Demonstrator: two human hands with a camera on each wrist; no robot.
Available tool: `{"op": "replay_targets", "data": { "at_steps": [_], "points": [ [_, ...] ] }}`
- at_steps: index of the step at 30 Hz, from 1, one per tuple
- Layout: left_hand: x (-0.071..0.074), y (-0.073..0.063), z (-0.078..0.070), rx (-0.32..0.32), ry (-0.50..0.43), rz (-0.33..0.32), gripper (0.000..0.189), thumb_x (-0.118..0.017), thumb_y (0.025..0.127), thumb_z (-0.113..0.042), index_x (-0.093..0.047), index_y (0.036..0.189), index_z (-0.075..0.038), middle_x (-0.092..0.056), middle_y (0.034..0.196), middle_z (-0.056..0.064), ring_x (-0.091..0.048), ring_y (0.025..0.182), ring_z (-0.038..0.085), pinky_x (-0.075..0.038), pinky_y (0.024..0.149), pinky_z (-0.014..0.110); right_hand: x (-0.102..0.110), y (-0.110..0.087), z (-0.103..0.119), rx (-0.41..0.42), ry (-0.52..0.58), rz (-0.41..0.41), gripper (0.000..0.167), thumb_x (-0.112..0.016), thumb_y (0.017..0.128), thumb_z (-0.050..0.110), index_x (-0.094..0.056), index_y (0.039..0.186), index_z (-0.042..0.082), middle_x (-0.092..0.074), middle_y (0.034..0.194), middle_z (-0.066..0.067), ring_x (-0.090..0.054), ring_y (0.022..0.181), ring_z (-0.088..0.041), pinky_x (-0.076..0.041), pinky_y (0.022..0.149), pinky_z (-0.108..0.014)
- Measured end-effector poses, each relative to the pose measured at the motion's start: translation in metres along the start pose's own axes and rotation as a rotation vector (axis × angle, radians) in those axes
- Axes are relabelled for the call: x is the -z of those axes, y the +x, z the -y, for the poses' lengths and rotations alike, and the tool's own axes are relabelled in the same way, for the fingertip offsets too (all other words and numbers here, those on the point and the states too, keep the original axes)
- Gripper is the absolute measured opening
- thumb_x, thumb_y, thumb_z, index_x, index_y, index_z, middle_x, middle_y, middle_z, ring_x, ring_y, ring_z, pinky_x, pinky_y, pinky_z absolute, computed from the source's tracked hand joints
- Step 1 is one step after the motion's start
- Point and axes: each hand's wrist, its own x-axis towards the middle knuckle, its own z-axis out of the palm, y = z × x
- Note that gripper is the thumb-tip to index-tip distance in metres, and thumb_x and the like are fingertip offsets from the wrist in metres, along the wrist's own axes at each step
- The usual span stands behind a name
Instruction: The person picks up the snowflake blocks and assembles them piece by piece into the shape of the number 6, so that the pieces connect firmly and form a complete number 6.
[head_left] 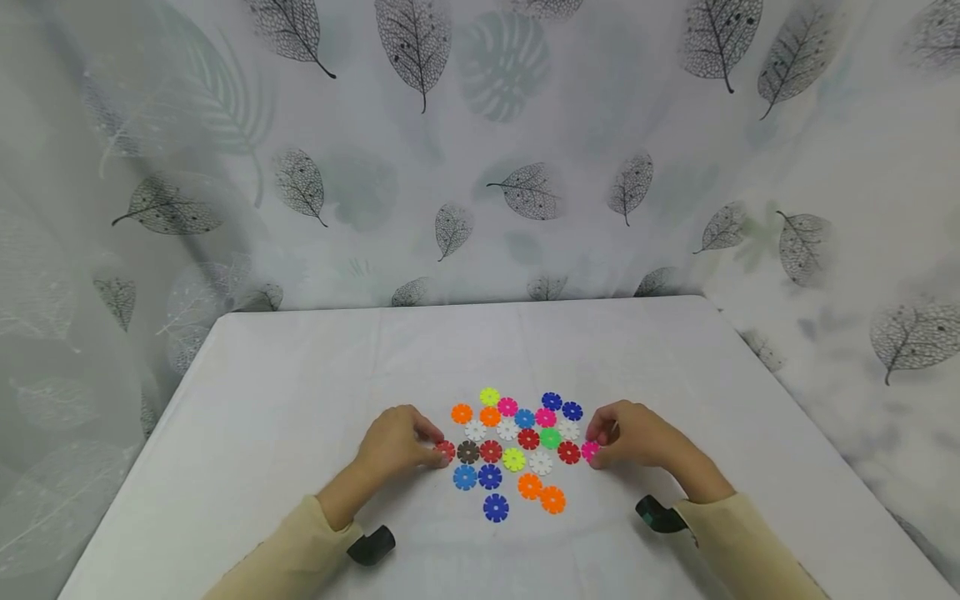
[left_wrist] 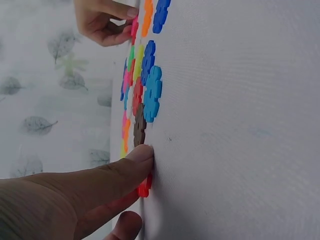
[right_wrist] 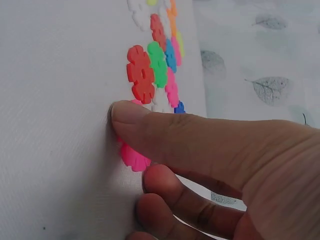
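Flat, notched plastic discs in many colours lie grouped on the white table. At the group's left end, my left hand [head_left: 397,439] pinches a red disc [head_left: 446,451] between thumb and fingers; the left wrist view shows the thumb [left_wrist: 137,157] covering most of it. A dark brown disc [head_left: 468,452] lies right beside that one. On the opposite end, my right hand [head_left: 636,435] pinches a pink disc [head_left: 590,451], its thumb [right_wrist: 132,117] across the upper part. Next to the pink disc lies a dark red disc [head_left: 569,452].
Between the hands, several discs form rows, among them a green disc [head_left: 550,438] and a yellow disc [head_left: 513,459]. Nearer me lie a blue disc [head_left: 496,507] and an orange disc [head_left: 552,500]. Leaf-patterned curtains [head_left: 480,167] hang behind the white table [head_left: 300,375].
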Motion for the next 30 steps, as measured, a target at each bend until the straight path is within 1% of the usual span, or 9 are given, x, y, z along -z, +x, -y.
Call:
{"op": "replay_targets", "data": {
  "at_steps": [5,11,16,21,23,25,30],
  "points": [
    [-0.001,-0.001,-0.001,-0.016,-0.001,-0.011,0.027,-0.096,0.066,-0.025,-0.078,0.083,-0.017,-0.064,0.08,-0.007,-0.056,0.079,0.014,-0.05,0.076,0.036,-0.001,0.0,0.001,0.001,-0.018,-0.007,0.031,-0.094,0.069,0.017,-0.069,0.087,0.014,-0.062,0.081,-0.001,-0.057,0.076,-0.02,-0.054,0.069,-0.033],
    [-0.001,-0.004,-0.001,-0.021,-0.081,0.002,0.029,-0.095,0.069,-0.02,-0.07,0.082,-0.014,-0.06,0.071,-0.006,-0.054,0.068,0.014,-0.048,0.066,0.032,0.0,0.001,0.001,0.057,0.003,-0.002,0.03,-0.093,0.071,0.014,-0.067,0.085,0.014,-0.06,0.079,0.0,-0.056,0.073,-0.02,-0.053,0.065,-0.034],
    [-0.001,-0.003,0.0,-0.021,-0.169,0.008,0.022,-0.092,0.074,-0.016,-0.073,0.086,-0.012,-0.065,0.073,-0.006,-0.059,0.069,0.013,-0.052,0.067,0.03,0.002,0.003,0.003,0.127,0.027,-0.003,0.021,-0.089,0.076,0.015,-0.069,0.085,0.015,-0.061,0.074,0.001,-0.057,0.068,-0.019,-0.054,0.062,-0.033],
    [0.0,-0.002,0.0,-0.008,-0.27,0.018,0.015,-0.087,0.08,-0.013,-0.079,0.091,-0.009,-0.07,0.076,-0.004,-0.062,0.067,0.014,-0.054,0.06,0.029,0.0,0.007,0.01,0.148,0.054,-0.043,0.017,-0.087,0.08,0.019,-0.071,0.085,0.014,-0.063,0.07,0.002,-0.059,0.064,-0.018,-0.055,0.06,-0.032],
    [0.0,-0.001,-0.002,0.008,-0.302,0.022,0.013,-0.084,0.083,-0.014,-0.079,0.093,-0.009,-0.071,0.076,-0.003,-0.062,0.065,0.016,-0.054,0.057,0.029,-0.001,0.008,0.014,0.157,0.086,-0.052,0.016,-0.087,0.081,0.021,-0.073,0.087,0.014,-0.066,0.072,0.003,-0.061,0.065,-0.018,-0.056,0.06,-0.033],
    [-0.001,-0.001,-0.003,0.016,-0.325,0.021,0.013,-0.082,0.086,-0.016,-0.078,0.096,-0.008,-0.072,0.078,-0.002,-0.063,0.065,0.017,-0.054,0.058,0.029,-0.002,0.01,0.018,0.178,0.123,-0.053,0.016,-0.085,0.083,0.023,-0.075,0.09,0.013,-0.069,0.077,0.003,-0.064,0.069,-0.019,-0.057,0.061,-0.033],
    [0.001,-0.001,-0.01,0.055,-0.407,0.032,0.019,-0.075,0.093,-0.019,-0.075,0.106,-0.006,-0.074,0.081,0.001,-0.066,0.071,0.019,-0.049,0.061,0.03,-0.008,0.014,0.032,0.273,0.17,-0.056,0.014,-0.081,0.088,0.022,-0.077,0.1,0.015,-0.072,0.088,0.005,-0.069,0.079,-0.018,-0.059,0.067,-0.03]
  ]
}}
